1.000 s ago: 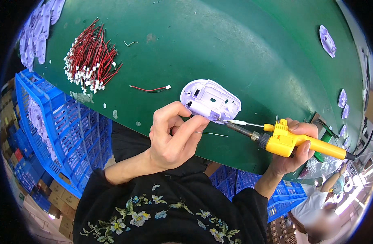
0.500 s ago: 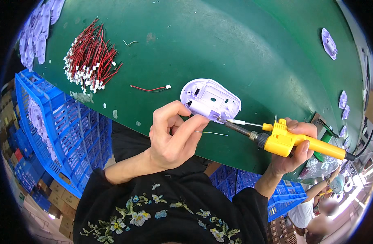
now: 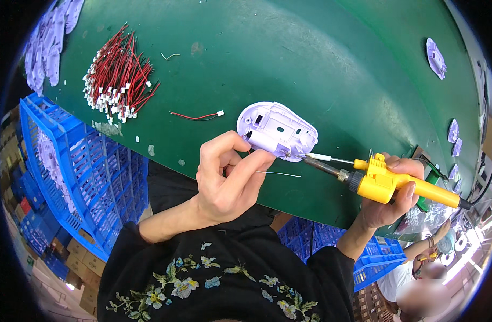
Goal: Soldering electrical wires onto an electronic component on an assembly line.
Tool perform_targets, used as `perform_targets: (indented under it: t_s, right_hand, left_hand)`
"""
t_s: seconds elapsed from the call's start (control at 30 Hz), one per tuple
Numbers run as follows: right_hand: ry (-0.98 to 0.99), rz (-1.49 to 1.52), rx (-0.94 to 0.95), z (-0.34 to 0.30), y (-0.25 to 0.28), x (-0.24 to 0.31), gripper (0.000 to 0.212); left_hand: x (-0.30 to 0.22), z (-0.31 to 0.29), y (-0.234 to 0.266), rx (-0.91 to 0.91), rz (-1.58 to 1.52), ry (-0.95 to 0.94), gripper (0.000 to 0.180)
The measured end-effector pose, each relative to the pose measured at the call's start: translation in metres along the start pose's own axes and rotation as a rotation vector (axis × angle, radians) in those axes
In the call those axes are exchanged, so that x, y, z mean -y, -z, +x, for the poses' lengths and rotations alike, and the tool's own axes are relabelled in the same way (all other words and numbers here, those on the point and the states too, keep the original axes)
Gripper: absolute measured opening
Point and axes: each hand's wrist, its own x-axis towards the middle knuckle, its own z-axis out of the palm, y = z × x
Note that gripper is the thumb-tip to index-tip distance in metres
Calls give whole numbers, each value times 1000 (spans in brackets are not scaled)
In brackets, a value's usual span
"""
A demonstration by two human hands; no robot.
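Observation:
My right hand is closed around a yellow soldering gun. Its metal tip and the white-ended feed tube beside it reach the near right edge of a lilac mouse-shaped plastic shell, which lies inside-up on the green table. At the shell's near edge, the fingers of my left hand are pinched together. A thin wire sticks out from that pinch toward the right; the rest of it is hidden by my fingers. Small metal contacts show on the shell between my fingertips and the tip.
A heap of red-and-black wires with white connectors lies at the left, and one loose connector wire is nearer. Lilac shells pile far left; another lies far right. Blue crates stand below the table. Another person is at lower right.
The soldering gun in my right hand has drawn back slightly to the right, its tip away from the contacts. My left hand has hardly moved.

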Motion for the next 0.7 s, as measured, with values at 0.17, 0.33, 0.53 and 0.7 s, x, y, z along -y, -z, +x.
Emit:
perform_targets:
  t_s: [0.17, 0.33, 0.53, 0.7]
  right_hand:
    - [-4, 28, 20, -1, 2, 0, 37]
    - [14, -4, -42, 1, 9, 1, 37]
    - [54, 3, -141, 6, 13, -2, 43]
    - [-21, 97, -231, -10, 50, -5, 33]
  left_hand:
    - [0, -1, 0, 3, -4, 6, 20]
    - [-6, 6, 1, -79, 13, 11, 34]
    - [-9, 2, 36, -11, 78, 59, 27]
    - [-21, 18, 59, -6, -117, 70, 24]
